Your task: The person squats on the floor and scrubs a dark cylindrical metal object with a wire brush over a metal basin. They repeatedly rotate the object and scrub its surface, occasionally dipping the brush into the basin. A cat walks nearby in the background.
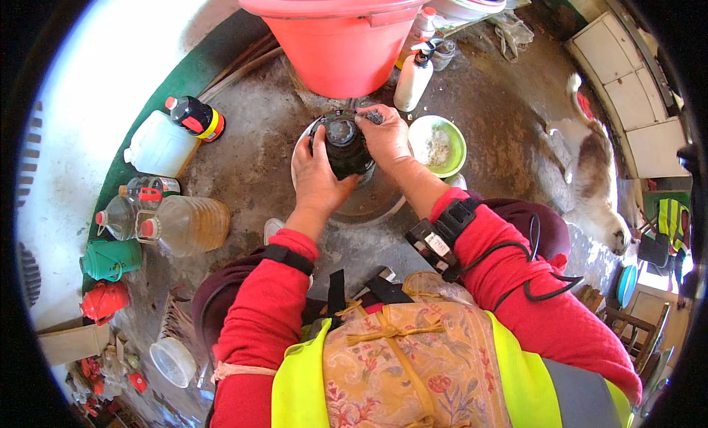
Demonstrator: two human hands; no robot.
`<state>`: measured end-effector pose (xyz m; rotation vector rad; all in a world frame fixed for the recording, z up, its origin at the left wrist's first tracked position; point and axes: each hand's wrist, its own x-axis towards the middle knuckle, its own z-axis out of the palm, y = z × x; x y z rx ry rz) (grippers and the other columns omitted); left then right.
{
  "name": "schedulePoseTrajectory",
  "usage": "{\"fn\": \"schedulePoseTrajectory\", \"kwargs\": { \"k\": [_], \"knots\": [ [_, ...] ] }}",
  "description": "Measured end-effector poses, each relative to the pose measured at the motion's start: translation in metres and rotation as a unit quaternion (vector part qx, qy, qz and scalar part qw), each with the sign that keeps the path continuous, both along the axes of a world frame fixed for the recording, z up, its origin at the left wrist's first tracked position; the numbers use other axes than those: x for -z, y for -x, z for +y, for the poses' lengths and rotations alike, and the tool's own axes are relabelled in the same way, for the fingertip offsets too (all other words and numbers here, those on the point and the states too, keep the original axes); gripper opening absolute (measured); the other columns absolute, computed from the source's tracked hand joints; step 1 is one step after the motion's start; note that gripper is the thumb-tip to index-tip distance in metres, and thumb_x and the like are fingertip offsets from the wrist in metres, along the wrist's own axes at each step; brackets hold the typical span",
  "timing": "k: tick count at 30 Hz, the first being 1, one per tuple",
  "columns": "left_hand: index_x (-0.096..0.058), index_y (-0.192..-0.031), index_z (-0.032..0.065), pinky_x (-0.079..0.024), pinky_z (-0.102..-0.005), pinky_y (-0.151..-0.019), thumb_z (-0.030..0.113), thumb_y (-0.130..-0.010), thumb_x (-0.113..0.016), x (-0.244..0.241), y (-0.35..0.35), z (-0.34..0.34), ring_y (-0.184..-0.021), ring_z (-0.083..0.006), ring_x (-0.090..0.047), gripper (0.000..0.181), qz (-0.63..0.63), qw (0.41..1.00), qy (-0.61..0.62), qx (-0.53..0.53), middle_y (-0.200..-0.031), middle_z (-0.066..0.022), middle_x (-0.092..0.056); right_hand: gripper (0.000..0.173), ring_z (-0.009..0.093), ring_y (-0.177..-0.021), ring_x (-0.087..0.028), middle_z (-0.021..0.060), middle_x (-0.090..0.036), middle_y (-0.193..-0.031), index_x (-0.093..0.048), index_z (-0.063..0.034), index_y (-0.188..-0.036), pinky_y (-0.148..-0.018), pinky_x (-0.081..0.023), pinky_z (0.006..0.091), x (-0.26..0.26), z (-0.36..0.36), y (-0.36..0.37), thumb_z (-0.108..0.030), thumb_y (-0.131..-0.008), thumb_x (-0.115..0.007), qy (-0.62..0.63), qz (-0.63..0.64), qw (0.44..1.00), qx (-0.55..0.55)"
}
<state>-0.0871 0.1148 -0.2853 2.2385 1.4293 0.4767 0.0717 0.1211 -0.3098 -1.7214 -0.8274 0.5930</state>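
My left hand (322,176) is spread around a blackened round vessel (349,158), possibly a kettle or pot, with the thumb on its near side. A worn greyish disc shows on the side facing me. In the fingers of my right hand (388,137) is a grey scouring pad (374,116), like steel wool, at the vessel's upper right edge. Under the vessel stands a wide basin (368,222), partly covered by my hands and forearms. A lime-green bowl (462,154) with white powder or grains sits right of my right hand.
Beyond the basin stands a large red plastic tub (337,52), with a white pump bottle (414,82) beside it. Leftward are a white jerrycan (161,143), a dark bottle (196,118), a large clear jug (191,224) and a green thermos (112,259). A dog (594,168) lies at right.
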Motion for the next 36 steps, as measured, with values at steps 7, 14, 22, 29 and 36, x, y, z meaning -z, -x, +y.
{"fn": "schedulePoseTrajectory", "kwargs": {
  "k": [7,14,22,29,36],
  "knots": [
    [-0.028,-0.147,0.0123,-0.042,-0.0458,-0.104,0.027,-0.054,-0.092,0.0,0.001,0.0,-0.124,-0.0396,-0.043,0.114,-0.024,1.0,0.001,-0.008,-0.135,-0.0192,-0.037,0.015,0.029,-0.106,-0.062,0.0131,-0.064,-0.116,-0.068,-0.0061,-0.09,-0.094,-0.048,0.0332,0.004,-0.043,0.017,-0.006,-0.076,-0.074,-0.121,0.033,0.991,-0.037],
    [-0.034,-0.144,0.0135,-0.038,-0.0449,-0.107,0.027,-0.051,-0.092,-0.002,-0.002,-0.003,-0.125,-0.0379,-0.043,0.11,-0.006,1.0,-0.002,-0.017,-0.134,-0.0188,-0.04,0.014,0.026,-0.098,-0.065,0.0119,-0.067,-0.105,-0.07,-0.0054,-0.09,-0.089,-0.049,0.0321,0.004,-0.02,0.011,-0.007,-0.077,-0.074,-0.049,0.031,0.998,-0.014],
    [-0.033,-0.14,0.0087,-0.04,-0.0452,-0.103,0.027,-0.054,-0.091,-0.001,-0.009,-0.01,-0.12,-0.0388,-0.045,0.106,-0.042,0.997,-0.024,-0.058,-0.128,-0.0201,-0.042,0.016,0.028,-0.107,-0.063,0.0141,-0.063,-0.12,-0.07,-0.0072,-0.093,-0.096,-0.047,0.0345,0.01,-0.042,0.022,-0.003,-0.077,-0.073,-0.106,0.025,0.994,-0.025],
    [-0.03,-0.14,0.0072,-0.042,-0.0458,-0.1,0.026,-0.057,-0.09,0.003,-0.015,-0.016,-0.116,-0.0408,-0.047,0.105,-0.046,0.993,-0.018,-0.109,-0.121,-0.021,-0.044,0.017,0.027,-0.112,-0.06,0.0153,-0.063,-0.123,-0.07,-0.0072,-0.093,-0.099,-0.045,0.0347,0.014,-0.033,0.023,0.0,-0.077,-0.072,-0.114,0.017,0.993,-0.035],
    [-0.04,-0.135,0.0058,-0.044,-0.0448,-0.096,0.03,-0.064,-0.086,0.005,-0.001,-0.019,-0.114,-0.0397,-0.049,0.088,-0.065,0.997,-0.036,-0.024,-0.122,-0.0207,-0.046,0.008,0.008,-0.06,-0.054,-0.0011,-0.06,-0.068,-0.071,-0.0097,-0.093,-0.057,-0.047,0.0264,-0.006,-0.002,-0.015,-0.011,-0.085,-0.07,0.001,0.03,0.998,-0.055]
  ]
}}
